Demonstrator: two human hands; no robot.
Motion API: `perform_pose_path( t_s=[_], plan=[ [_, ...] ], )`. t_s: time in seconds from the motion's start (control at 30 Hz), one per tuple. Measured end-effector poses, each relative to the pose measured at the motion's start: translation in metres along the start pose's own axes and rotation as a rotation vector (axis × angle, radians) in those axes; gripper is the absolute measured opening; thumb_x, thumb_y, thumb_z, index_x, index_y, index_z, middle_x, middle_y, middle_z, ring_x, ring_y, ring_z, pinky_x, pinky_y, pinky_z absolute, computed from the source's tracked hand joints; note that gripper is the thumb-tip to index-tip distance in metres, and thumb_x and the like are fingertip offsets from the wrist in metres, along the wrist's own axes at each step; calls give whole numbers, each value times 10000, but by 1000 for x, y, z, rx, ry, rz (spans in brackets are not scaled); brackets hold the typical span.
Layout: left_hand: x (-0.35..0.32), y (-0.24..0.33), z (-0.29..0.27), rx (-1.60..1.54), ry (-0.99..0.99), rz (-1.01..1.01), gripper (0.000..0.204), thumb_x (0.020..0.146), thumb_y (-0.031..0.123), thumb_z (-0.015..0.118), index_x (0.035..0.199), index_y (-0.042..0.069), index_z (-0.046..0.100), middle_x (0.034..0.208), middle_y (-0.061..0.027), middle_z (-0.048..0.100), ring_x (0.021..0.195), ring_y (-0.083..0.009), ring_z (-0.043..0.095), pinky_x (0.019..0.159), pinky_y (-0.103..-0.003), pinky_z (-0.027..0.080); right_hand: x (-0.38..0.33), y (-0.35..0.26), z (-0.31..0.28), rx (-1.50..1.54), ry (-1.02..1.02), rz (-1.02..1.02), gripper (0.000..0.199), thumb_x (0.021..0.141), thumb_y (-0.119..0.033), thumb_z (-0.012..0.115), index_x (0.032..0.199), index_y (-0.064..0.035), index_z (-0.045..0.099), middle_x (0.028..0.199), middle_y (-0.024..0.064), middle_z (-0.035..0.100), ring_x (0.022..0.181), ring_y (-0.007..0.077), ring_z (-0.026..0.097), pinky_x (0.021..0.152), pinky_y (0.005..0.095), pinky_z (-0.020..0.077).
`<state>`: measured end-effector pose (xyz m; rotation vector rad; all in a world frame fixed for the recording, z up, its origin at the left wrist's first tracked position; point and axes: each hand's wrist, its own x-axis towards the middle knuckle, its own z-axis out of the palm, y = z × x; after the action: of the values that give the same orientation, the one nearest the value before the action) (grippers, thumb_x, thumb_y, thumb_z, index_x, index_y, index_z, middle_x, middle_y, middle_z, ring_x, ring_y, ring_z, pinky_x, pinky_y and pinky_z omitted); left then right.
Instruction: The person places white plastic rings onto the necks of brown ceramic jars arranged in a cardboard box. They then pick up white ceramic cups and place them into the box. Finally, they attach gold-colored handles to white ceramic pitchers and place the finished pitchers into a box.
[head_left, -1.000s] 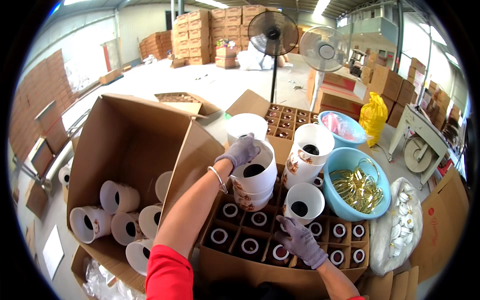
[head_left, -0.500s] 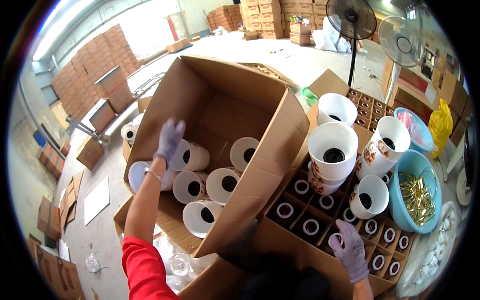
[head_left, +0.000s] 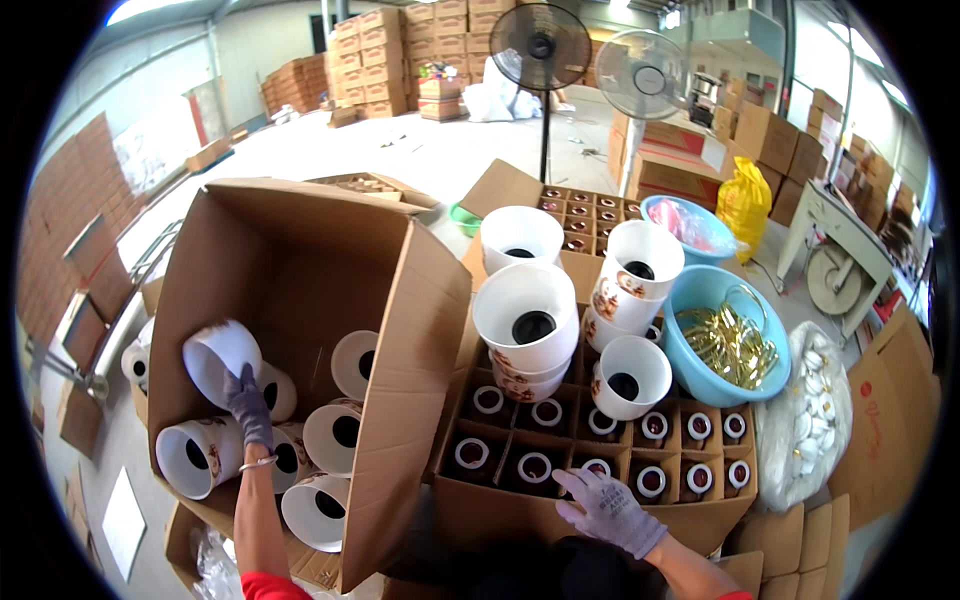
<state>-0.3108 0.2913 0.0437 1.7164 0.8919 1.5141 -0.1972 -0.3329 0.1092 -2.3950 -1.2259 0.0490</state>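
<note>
My left hand, in a grey glove, is inside the large tilted carton. Its fingers hold the rim of a white cup-shaped container, raised at an angle over similar ones. Several more white containers with dark round centres, such as one below it, lie on their sides in the carton. My right hand, also gloved, rests with fingers spread at the near edge of a divided carton. Ring-topped dark red jars or bottles fill its compartments. Stacked white containers stand on top.
To the right, a light-blue basin holds gold-coloured metal pieces, beside a clear bag of white parts. Behind are another blue basin, a yellow bag and two standing fans. Stacked cartons line the back.
The view has swung right. My left hand has taken hold of a white container in the carton and tilted it up. My right hand stays by the divided carton's near edge, fingers spread.
</note>
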Motion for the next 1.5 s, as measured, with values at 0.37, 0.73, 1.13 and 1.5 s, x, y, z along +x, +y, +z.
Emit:
perform_pose_path(
  t_s=[0.37,0.73,1.13,1.5],
  plan=[
    [-212,399,-2,277,-1094,1576,135,742,149,603,862,88,618,788,-6,551,864,-161,608,1167,-486,378,0,-80,-81,-466,641,-351,249,797,-236,719,1035,-190,663,1193,56,559,1191,350,489,1068,701,298],
    [-158,254,-58,407,-512,868,338,846,119,648,1179,63,625,1205,-156,613,1171,-354,552,1065,-504,383,64,130,-53,-615,453,-40,66,836,-164,605,863,-107,625,921,82,581,991,265,566,1102,540,327],
    [-136,63,-60,887,-511,64,786,852,475,696,1435,22,424,1157,-225,652,1102,-373,616,923,-477,468,33,25,-41,-294,420,-192,491,803,-151,677,1267,-42,557,1223,149,554,1166,356,500,1045,509,372],
    [-92,231,-93,377,-36,293,364,985,134,514,1317,-6,566,1049,-214,704,893,-297,698,791,-389,532,27,-77,-55,-233,540,-481,493,814,-151,686,1286,-88,558,1338,125,534,1245,324,501,1073,497,399]
  ],
)
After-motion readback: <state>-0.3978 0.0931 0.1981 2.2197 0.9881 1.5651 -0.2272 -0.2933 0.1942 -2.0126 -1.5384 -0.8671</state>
